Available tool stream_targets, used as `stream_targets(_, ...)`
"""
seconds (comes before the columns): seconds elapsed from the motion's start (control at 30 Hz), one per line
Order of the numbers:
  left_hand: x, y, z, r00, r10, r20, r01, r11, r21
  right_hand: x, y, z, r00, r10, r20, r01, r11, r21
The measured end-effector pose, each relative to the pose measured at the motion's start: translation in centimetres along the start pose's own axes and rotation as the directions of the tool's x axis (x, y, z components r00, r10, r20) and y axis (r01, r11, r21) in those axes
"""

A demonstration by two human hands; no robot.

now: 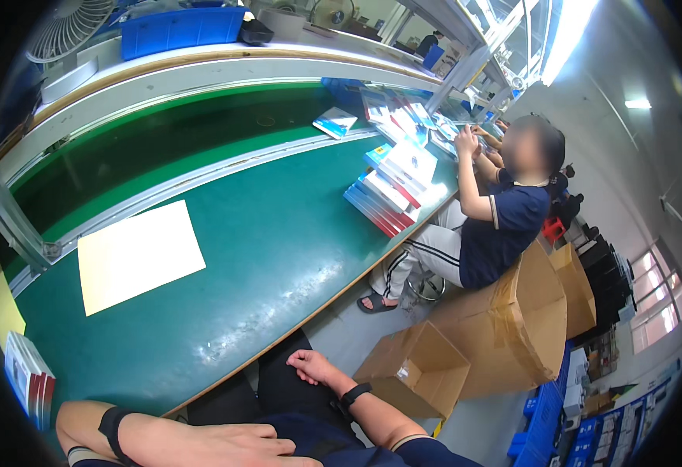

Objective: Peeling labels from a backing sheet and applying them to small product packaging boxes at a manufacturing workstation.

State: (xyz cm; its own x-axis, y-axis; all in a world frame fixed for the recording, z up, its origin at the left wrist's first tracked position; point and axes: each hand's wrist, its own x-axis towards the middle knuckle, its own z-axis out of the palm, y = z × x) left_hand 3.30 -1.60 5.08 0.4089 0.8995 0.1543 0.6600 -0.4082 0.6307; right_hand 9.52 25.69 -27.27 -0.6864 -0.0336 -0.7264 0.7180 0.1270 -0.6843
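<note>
My left hand [236, 447] lies across my lap at the lower edge, its fingers stretched out and holding nothing. A dark band circles that arm. Over my dark trouser leg, just off the front edge of the green-topped table [278, 233], rests my right hand [314, 367]. Its fingers are loosely curled, and nothing shows in them. On that wrist is a black band [354, 395]. A pale yellow sheet [142, 257] lies flat on the table ahead of me. At the near left stands a small stack of boxes [26, 373] with red and white edges.
A co-worker [504, 202] sits at the table's right side, hands raised. Beside them is a pile of flat boxes [395, 187]. Open cardboard cartons [415, 370] stand on the floor at right. Above the green conveyor belt [185, 128], a shelf carries a blue bin [181, 33].
</note>
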Motion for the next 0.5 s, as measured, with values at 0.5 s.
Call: stream_targets(0.5,-1.7,3.4,-0.4,0.995,0.101,0.006,-0.092,0.929,-0.358,0.8,-0.7,1.7,0.998,-0.047,-0.036,0.047,0.999,-0.002)
